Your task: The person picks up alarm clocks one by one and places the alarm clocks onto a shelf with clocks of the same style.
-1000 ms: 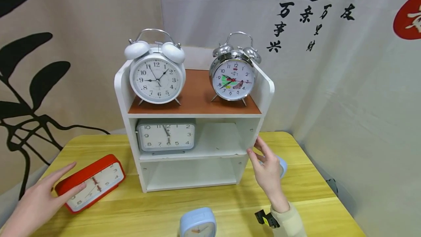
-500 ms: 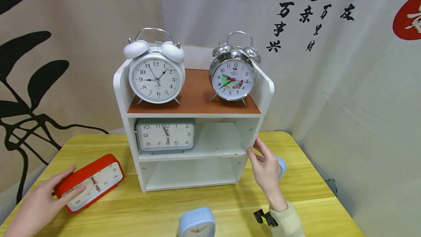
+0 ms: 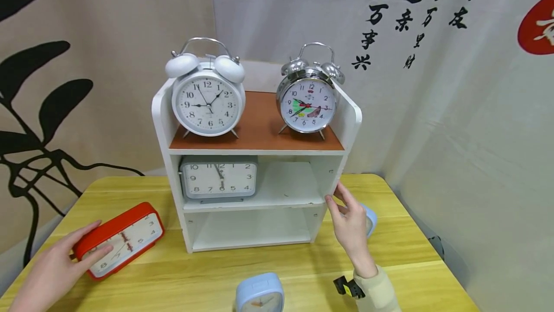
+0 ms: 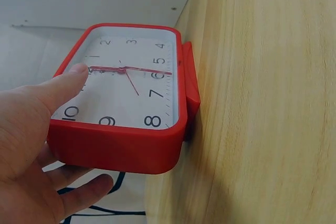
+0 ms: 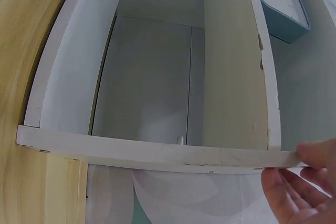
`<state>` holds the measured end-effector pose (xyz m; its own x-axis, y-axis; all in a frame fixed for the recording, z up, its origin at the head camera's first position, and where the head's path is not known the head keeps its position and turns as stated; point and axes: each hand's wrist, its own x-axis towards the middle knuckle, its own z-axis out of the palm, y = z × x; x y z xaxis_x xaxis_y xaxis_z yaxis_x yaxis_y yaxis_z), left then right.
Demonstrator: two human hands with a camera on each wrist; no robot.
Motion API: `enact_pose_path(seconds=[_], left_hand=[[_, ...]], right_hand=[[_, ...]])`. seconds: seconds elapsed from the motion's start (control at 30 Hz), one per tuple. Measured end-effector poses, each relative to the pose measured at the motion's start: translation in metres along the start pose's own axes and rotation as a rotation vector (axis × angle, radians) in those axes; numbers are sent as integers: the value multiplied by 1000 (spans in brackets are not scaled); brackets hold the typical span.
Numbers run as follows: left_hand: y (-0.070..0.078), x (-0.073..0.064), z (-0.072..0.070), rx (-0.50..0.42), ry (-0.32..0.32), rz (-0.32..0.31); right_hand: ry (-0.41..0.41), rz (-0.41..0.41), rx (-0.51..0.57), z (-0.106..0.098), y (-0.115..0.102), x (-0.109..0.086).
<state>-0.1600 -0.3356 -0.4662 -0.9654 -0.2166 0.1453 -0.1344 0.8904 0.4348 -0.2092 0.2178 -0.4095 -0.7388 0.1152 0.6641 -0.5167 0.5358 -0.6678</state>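
Note:
My left hand (image 3: pixel 60 264) holds a red rectangular alarm clock (image 3: pixel 121 242) on the table left of a small white shelf (image 3: pixel 255 152). In the left wrist view, the thumb lies across the face of the clock (image 4: pixel 121 148), with the other fingers behind it. The clock's number side is tilted. At the shelf's right side, my right hand (image 3: pixel 352 225) pinches the front edge of the side panel. In the right wrist view, the thumb is on one side of the panel (image 5: pixel 157 153) and the fingers are on the other.
A white twin-bell clock (image 3: pixel 207 105) and a silver twin-bell clock (image 3: pixel 307 105) stand on the shelf's brown top. A grey clock (image 3: pixel 218 180) sits at the middle level's left. Light-blue clocks stand at the table front (image 3: pixel 259 290) and behind my right hand (image 3: pixel 371 220).
My left index finger has come down onto the red clock's top edge. The right hand keeps its place on the shelf, and the clocks have barely moved.

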Motion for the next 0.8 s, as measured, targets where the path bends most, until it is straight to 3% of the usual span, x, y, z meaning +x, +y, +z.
enact_pose_path(seconds=[0.47,0.63,0.8], left_hand=[[1,0,0,-20,-24,-37],[3,-3,0,-50,26,6],[7,-11,-1,-108,118,30]], right_hand=[[-5,-3,7,0,1,0],[-7,11,12,1,0,-1],[-8,8,15,0,0,-1]])
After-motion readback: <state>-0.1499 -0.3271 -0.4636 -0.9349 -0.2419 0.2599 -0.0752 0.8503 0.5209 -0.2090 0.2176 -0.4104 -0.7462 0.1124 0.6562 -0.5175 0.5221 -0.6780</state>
